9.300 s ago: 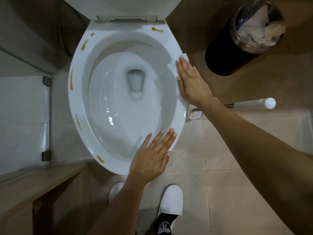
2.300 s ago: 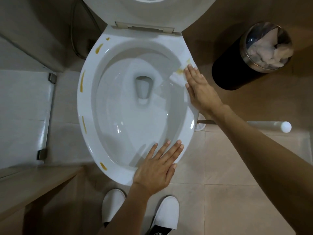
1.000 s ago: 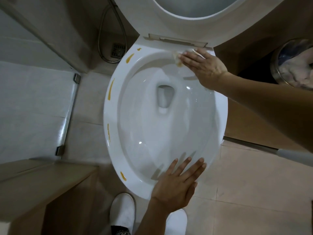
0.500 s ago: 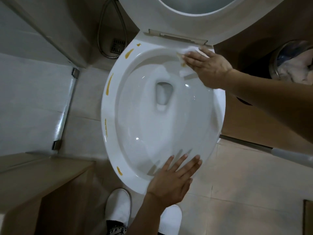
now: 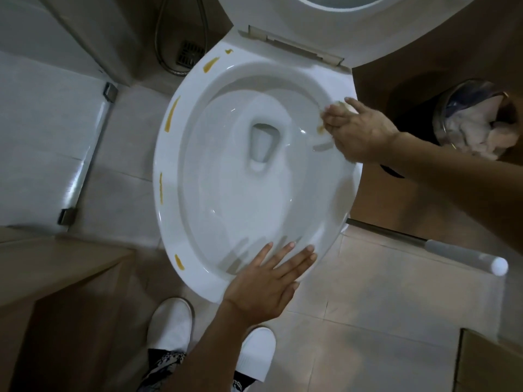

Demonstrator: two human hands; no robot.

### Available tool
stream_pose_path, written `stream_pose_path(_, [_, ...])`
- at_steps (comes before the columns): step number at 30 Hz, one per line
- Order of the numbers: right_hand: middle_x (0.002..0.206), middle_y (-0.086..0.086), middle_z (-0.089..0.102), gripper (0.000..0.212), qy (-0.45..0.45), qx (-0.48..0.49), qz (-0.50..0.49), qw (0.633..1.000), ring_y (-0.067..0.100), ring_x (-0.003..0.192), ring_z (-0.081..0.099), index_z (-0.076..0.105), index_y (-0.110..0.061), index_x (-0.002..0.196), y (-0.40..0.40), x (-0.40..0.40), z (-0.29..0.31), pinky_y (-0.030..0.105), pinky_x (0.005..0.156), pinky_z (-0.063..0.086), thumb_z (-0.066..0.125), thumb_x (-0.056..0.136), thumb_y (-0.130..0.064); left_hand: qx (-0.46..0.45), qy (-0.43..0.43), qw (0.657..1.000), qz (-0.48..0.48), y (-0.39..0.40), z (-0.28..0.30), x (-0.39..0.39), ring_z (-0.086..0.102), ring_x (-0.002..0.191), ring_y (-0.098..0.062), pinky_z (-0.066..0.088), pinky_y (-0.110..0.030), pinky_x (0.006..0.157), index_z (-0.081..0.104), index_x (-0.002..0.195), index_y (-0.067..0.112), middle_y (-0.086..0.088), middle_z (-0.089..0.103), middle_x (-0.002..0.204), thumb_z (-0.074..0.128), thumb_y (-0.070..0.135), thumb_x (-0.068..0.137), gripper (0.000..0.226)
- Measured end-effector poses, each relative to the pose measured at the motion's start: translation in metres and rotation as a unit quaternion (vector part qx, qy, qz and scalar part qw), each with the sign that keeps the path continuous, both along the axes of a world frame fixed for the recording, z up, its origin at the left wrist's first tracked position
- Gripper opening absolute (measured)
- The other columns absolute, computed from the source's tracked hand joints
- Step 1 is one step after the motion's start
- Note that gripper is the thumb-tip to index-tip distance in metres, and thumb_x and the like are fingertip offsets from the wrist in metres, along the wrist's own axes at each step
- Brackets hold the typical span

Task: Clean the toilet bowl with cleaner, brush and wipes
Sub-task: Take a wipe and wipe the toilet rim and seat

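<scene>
The white toilet bowl (image 5: 162, 210) lies open below me, its seat and lid (image 5: 271, 15) raised. Several yellow-brown stains (image 5: 171, 114) mark the left rim; a small smear shows beside my right fingers. My right hand (image 5: 362, 134) presses a crumpled white wipe (image 5: 344, 105) onto the right rim, and most of the wipe is hidden under the palm. My left hand (image 5: 266, 281) rests flat on the front rim, fingers spread. The toilet brush handle (image 5: 464, 256) lies on the floor to the right, its head hidden behind the bowl.
A black bin (image 5: 478, 120) holding used white wipes stands at the right wall. A floor drain (image 5: 188, 52) and a metal hose lie behind the bowl on the left. A wooden ledge (image 5: 56, 267) is at the lower left. My white shoes (image 5: 169, 321) stand at the bowl's front.
My right hand has slid the wipe from the back of the rim near the hinge forward along the right rim. The left hand has stayed on the front rim.
</scene>
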State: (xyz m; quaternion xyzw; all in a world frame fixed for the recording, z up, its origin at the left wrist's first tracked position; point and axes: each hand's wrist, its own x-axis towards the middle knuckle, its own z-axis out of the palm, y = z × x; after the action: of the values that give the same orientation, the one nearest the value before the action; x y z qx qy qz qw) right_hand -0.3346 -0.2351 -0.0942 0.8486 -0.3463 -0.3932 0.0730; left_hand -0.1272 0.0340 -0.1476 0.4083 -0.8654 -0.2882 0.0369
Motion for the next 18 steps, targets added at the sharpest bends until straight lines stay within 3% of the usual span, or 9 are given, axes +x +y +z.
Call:
stream_pose_path(4, [0.140,0.008,0.053,0.059,-0.096,0.030,0.047,0.994,0.024,0.137,0.041,0.060,-0.011,0.129,0.019,-0.025,0.002,0.053,0.116,0.020,0.019,0.094,-0.034,-0.005,0.001,1.000,0.005,0.000,0.001,0.000,0.021,0.144,-0.018,0.027,-0.046,0.113,0.016,0.153,0.022,0.006,0.014,0.159,0.028,0.033,0.099,0.056])
stream_pose_path(6, [0.145,0.005,0.048,0.055,-0.080,0.032,0.067,0.994,0.021,0.141,0.035,0.055,-0.017,0.135,0.007,-0.023,0.005,0.053,0.117,0.014,0.020,0.097,-0.037,-0.007,0.000,1.000,0.003,0.000,0.001,0.000,0.020,0.145,-0.018,0.025,-0.045,0.114,0.015,0.153,0.022,0.006,0.013,0.159,0.027,0.034,0.100,0.056])
stream_pose_path(8, [0.159,-0.003,0.022,0.051,-0.017,0.035,0.069,0.997,0.014,0.148,0.009,0.030,-0.025,0.149,-0.012,-0.014,0.011,0.047,0.117,-0.005,0.019,0.101,-0.038,-0.006,-0.001,1.000,0.000,0.000,0.001,0.000,0.019,0.145,-0.018,0.023,-0.045,0.114,0.014,0.153,0.022,0.005,0.011,0.160,0.026,0.034,0.100,0.056])
stream_pose_path(11, [0.161,-0.006,0.006,0.051,0.027,0.020,0.090,0.995,0.012,0.148,-0.006,0.016,-0.029,0.152,-0.030,-0.007,0.014,0.047,0.117,-0.007,0.016,0.101,-0.039,-0.006,-0.006,1.000,-0.001,0.000,0.000,0.000,0.017,0.145,-0.017,0.022,-0.044,0.115,0.012,0.153,0.023,0.006,0.010,0.160,0.026,0.035,0.100,0.056])
stream_pose_path(16, [0.158,-0.004,0.023,0.047,0.000,0.038,0.037,0.999,0.016,0.149,0.006,0.032,-0.024,0.148,-0.004,-0.012,0.008,0.044,0.117,-0.008,0.033,0.102,-0.032,0.000,-0.006,1.000,-0.001,0.000,0.000,-0.001,0.017,0.146,-0.017,0.022,-0.045,0.115,0.012,0.153,0.023,0.006,0.010,0.160,0.027,0.034,0.100,0.056])
stream_pose_path(18, [0.146,0.004,0.046,0.042,-0.093,0.062,0.024,0.993,0.021,0.144,0.027,0.052,-0.015,0.137,0.014,-0.018,0.004,0.048,0.118,-0.001,0.030,0.102,-0.025,-0.002,-0.005,1.000,0.000,0.000,0.000,-0.001,0.017,0.146,-0.017,0.021,-0.044,0.115,0.013,0.153,0.023,0.007,0.010,0.160,0.027,0.034,0.100,0.056])
